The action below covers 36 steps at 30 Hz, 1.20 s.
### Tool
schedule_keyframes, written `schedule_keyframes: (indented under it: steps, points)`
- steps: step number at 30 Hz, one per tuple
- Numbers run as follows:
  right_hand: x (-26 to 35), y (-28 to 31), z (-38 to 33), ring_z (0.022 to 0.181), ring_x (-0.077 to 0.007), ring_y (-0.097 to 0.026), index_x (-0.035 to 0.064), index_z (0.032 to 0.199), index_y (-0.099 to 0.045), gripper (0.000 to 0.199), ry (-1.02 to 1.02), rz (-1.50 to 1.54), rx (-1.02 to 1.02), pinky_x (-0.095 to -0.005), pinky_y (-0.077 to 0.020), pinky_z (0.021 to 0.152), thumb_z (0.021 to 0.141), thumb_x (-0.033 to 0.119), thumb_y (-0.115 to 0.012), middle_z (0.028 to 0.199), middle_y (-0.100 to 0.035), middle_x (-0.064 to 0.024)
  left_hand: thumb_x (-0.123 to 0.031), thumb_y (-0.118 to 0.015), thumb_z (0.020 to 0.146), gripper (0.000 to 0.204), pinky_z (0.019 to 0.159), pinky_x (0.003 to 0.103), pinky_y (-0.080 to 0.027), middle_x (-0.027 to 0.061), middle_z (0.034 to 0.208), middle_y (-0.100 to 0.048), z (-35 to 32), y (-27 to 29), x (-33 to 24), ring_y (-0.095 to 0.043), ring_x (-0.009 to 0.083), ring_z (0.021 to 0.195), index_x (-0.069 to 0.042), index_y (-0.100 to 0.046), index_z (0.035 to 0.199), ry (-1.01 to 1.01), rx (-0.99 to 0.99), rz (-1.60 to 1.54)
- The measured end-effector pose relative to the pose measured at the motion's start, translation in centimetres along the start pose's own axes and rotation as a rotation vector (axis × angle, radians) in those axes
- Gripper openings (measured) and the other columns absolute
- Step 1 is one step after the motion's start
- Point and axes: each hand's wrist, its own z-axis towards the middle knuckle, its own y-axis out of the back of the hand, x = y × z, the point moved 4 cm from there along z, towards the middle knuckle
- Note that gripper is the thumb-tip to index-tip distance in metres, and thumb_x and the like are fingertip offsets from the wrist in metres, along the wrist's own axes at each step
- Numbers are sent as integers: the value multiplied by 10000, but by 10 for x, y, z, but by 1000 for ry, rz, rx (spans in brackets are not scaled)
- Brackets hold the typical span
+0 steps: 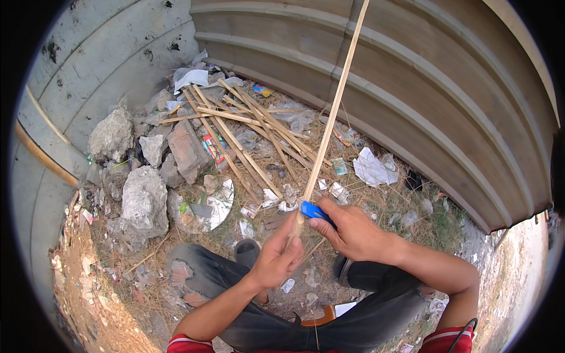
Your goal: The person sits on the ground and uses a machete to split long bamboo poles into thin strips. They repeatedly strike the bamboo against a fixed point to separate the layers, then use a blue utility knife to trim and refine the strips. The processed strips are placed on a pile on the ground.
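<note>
A long pale bamboo strip [333,115] slants up and away from me, its near end between my knees. My left hand [276,256] is closed round that near end, fingers and thumb wrapped on it. My right hand [359,230] grips a blue utility knife [313,211], thumb along its handle. The knife's front lies against the strip just above my left fingers. Its blade is too small to make out there.
Several more bamboo strips [259,120] lie crossed on the littered ground ahead. Rocks and concrete lumps [145,197] are piled at left. Corrugated metal sheets [424,88] wall the far and right sides, with a pale wall [112,53] at left. White paper scraps [374,169] lie about.
</note>
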Motion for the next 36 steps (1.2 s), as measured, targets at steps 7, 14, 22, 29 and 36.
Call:
schedule_keyframes:
  steps: [7, 14, 22, 29, 36]
  points:
    - [-21, -23, -5, 620, -474, -608, 62, 998, -541, 336, -9, -190, -24, -565, -464, 562, 997, 396, -571, 627, -612, -212, -261, -423, 1098, 618, 445, 215, -280, -51, 633, -344, -3, 12, 26, -306, 45, 486, -156, -104, 1617, 111, -94, -25]
    - [-50, -19, 3, 618, -459, -624, 76, 979, -586, 412, -2, -265, -66, -562, -477, 559, 996, 485, -536, 636, -630, -215, -200, -429, 1093, 591, 426, 232, -282, -54, 626, -327, 6, 14, 25, -303, 49, 480, -170, -156, 1616, 205, -183, 87]
    - [-124, 60, 12, 706, -461, -653, 34, 937, -656, 481, -302, -364, -349, -558, -507, 648, 1003, 489, -515, 694, -656, -233, -177, -415, 1095, 590, 434, 234, -287, -48, 629, -325, -28, -1, 44, -301, 53, 483, -172, -145, 1619, 296, -65, 57]
    - [-234, 145, -40, 927, -494, -639, 5, 963, -688, 572, -638, -343, -670, -554, -494, 820, 1006, 528, -462, 876, -682, -289, -144, -420, 1093, 577, 464, 228, -290, -47, 643, -320, -122, -12, 58, -324, 65, 518, -152, -175, 1615, 525, 38, 50]
    - [-354, 205, -142, 1035, -494, -628, -11, 1012, -702, 616, -939, -392, -959, -537, -486, 896, 964, 569, -498, 1024, -675, -322, -266, -584, 1029, 617, 434, 210, -249, -102, 647, -332, -238, 29, 45, -321, 32, 489, -122, -330, 1572, 648, -135, 130]
